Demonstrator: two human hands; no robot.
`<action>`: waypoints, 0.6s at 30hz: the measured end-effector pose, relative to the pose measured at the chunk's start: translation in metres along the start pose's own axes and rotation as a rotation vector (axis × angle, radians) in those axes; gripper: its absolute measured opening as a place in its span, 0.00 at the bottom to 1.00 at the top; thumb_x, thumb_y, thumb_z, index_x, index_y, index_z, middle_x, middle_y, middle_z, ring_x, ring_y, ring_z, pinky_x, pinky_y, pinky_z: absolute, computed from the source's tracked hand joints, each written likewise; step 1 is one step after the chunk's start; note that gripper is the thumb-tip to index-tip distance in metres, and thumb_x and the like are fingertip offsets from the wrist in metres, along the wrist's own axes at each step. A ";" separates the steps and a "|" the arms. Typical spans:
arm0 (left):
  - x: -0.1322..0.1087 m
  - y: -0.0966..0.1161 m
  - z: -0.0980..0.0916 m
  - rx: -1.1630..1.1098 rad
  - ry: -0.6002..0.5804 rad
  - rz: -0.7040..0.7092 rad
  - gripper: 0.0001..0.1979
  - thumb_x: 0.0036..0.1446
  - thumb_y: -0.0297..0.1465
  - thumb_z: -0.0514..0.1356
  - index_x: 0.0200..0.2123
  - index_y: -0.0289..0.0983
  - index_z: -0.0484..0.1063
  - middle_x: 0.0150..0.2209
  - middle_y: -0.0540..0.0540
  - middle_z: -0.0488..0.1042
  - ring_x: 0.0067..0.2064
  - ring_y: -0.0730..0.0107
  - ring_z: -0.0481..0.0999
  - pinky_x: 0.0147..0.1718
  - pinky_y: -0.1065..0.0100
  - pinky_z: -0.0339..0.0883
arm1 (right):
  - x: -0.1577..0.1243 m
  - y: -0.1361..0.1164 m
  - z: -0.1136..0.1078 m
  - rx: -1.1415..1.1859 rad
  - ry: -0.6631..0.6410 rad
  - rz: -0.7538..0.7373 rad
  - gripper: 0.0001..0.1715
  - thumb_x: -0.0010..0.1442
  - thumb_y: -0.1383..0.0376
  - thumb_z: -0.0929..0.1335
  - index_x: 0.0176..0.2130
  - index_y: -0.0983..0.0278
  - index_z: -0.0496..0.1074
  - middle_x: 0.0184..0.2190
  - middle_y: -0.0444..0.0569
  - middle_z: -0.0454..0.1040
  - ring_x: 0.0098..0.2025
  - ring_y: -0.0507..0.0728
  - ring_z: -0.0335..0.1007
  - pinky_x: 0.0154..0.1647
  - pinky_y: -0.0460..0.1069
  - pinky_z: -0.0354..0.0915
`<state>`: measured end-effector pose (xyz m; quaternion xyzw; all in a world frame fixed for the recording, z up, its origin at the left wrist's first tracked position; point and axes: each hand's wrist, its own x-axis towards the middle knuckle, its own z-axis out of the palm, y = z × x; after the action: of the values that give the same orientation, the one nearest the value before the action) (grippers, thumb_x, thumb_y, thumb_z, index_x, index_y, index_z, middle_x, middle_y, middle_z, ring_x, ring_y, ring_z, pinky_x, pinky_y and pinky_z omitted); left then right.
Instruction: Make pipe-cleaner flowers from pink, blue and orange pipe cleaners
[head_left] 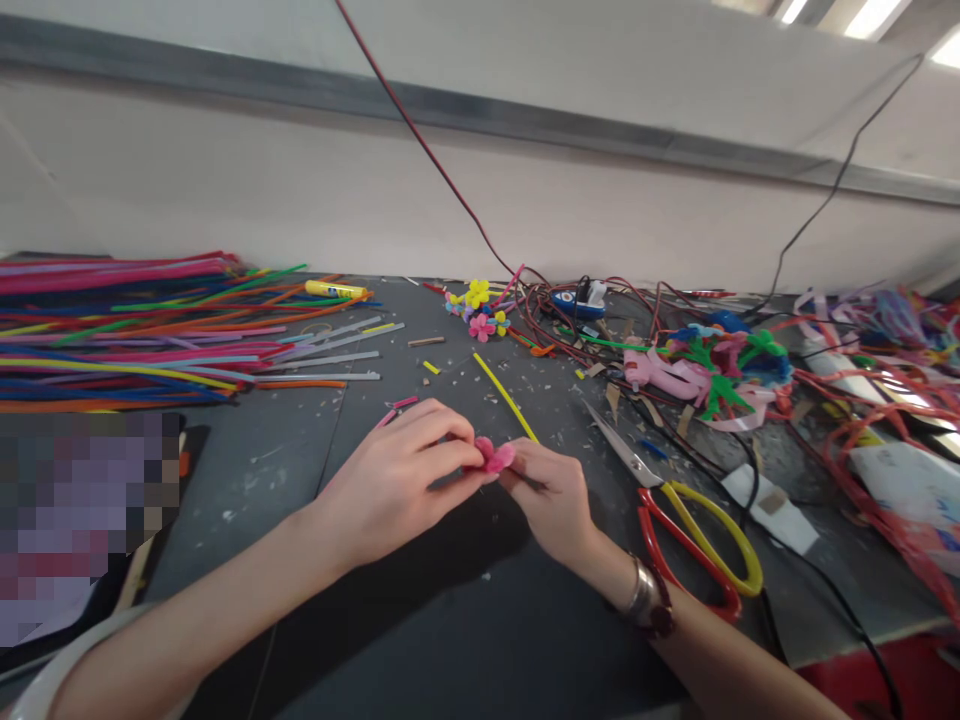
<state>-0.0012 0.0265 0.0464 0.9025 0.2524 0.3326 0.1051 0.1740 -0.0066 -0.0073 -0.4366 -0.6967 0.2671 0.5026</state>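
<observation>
A grey workbench (247, 500) runs along a white wall (450, 200), littered with pale scraps, and right in the middle of it both hands are working close together! The left hand (394, 490) is curled nearly shut, fingers bent over and closing on a small pink flower (493, 455). The right hand (551, 500) comes in from the other side, also mostly closed, pinching that same flower at its fingertips. So the flower sits right between the two hands, held up off the bench. A thin pink stem (397, 407) pokes out past the left hand's knuckles, though where it joins is hidden. A yellow pipe cleaner (506, 397) lies just beyond, running down toward the right hand. Off to the right sit scissors (675, 530) with red and yellow handles, near the right wrist. Over on the left, there's a big heap of colored pipe cleaners (112, 330), and further back, a cluster of finished flowers (476, 305) beside tangled cables (592, 335).
</observation>
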 end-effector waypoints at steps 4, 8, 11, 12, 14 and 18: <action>-0.003 0.001 0.002 -0.021 0.023 0.010 0.03 0.53 0.27 0.58 0.32 0.37 0.72 0.33 0.47 0.72 0.37 0.71 0.70 0.41 0.68 0.64 | 0.000 -0.001 0.000 0.015 0.005 0.010 0.08 0.55 0.71 0.65 0.29 0.64 0.74 0.26 0.46 0.72 0.30 0.52 0.67 0.32 0.46 0.64; 0.002 0.001 -0.009 -0.057 0.018 -0.083 0.08 0.51 0.30 0.60 0.36 0.39 0.74 0.35 0.47 0.73 0.37 0.70 0.72 0.40 0.70 0.65 | 0.000 -0.002 -0.001 0.006 0.031 0.025 0.08 0.56 0.70 0.65 0.30 0.63 0.74 0.26 0.45 0.72 0.29 0.51 0.67 0.32 0.45 0.64; 0.007 0.002 -0.020 -0.070 -0.002 -0.160 0.07 0.52 0.30 0.58 0.34 0.40 0.75 0.32 0.48 0.74 0.34 0.71 0.73 0.35 0.73 0.66 | 0.000 -0.002 -0.002 -0.004 0.038 0.040 0.08 0.56 0.70 0.65 0.29 0.63 0.74 0.25 0.45 0.72 0.29 0.51 0.67 0.31 0.45 0.64; 0.009 0.002 -0.022 -0.078 -0.023 -0.173 0.07 0.52 0.31 0.58 0.34 0.40 0.75 0.32 0.49 0.75 0.33 0.72 0.73 0.34 0.73 0.66 | 0.000 -0.002 -0.002 -0.001 0.039 0.041 0.08 0.56 0.70 0.65 0.29 0.63 0.74 0.25 0.45 0.72 0.28 0.51 0.67 0.31 0.45 0.64; 0.010 0.004 -0.023 -0.102 -0.082 -0.175 0.08 0.52 0.31 0.58 0.35 0.40 0.76 0.31 0.49 0.76 0.31 0.72 0.74 0.34 0.73 0.67 | 0.000 -0.002 -0.001 0.010 0.042 0.034 0.08 0.56 0.70 0.65 0.29 0.63 0.74 0.25 0.45 0.72 0.28 0.51 0.67 0.31 0.45 0.63; 0.009 0.007 -0.016 -0.122 -0.112 -0.134 0.08 0.54 0.29 0.57 0.36 0.39 0.75 0.33 0.48 0.76 0.32 0.73 0.74 0.36 0.73 0.67 | 0.001 -0.001 -0.001 0.027 0.047 0.026 0.09 0.56 0.69 0.65 0.29 0.63 0.75 0.25 0.45 0.72 0.28 0.51 0.66 0.30 0.45 0.63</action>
<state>-0.0033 0.0256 0.0655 0.8927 0.2851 0.2886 0.1960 0.1744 -0.0068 -0.0057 -0.4450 -0.6751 0.2728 0.5213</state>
